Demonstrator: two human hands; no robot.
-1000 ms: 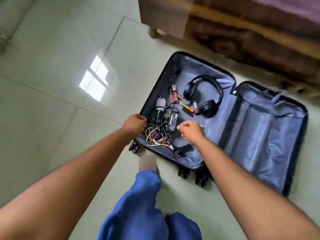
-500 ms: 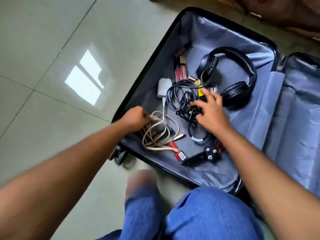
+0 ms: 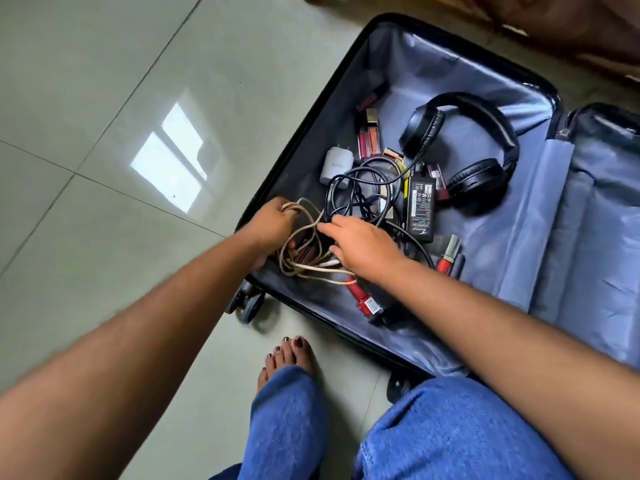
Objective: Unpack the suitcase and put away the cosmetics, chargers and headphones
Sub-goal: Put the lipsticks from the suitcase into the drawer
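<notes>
The suitcase (image 3: 349, 64) lies open on the glossy tiled floor (image 3: 104, 98), filling the right of the frame, its slack grey-blue lining creased. The left hand (image 3: 273, 225), at centre, has its fingers curled round a loop of the cream cable (image 3: 311, 268), a soft braided-looking cord lying in loose coils. The right hand (image 3: 363, 244), just beside it, reaches with fingers spread and fairly straight onto the black cable (image 3: 360, 188), gripping nothing that I can see.

The risk, I'd say, is the tangle: the black cable runs to the boxy black power adapter (image 3: 420, 209) and crosses the cream coils, so a lift could drag the adapter, the white plug charger (image 3: 336, 166) or the small hard lipstick tubes (image 3: 369, 136) along. The padded black headphones (image 3: 464, 150), in the upper right of the case, have a thin lead running into the same knot. A red tube (image 3: 362, 297) lies under the cream cable's end and might roll.
</notes>
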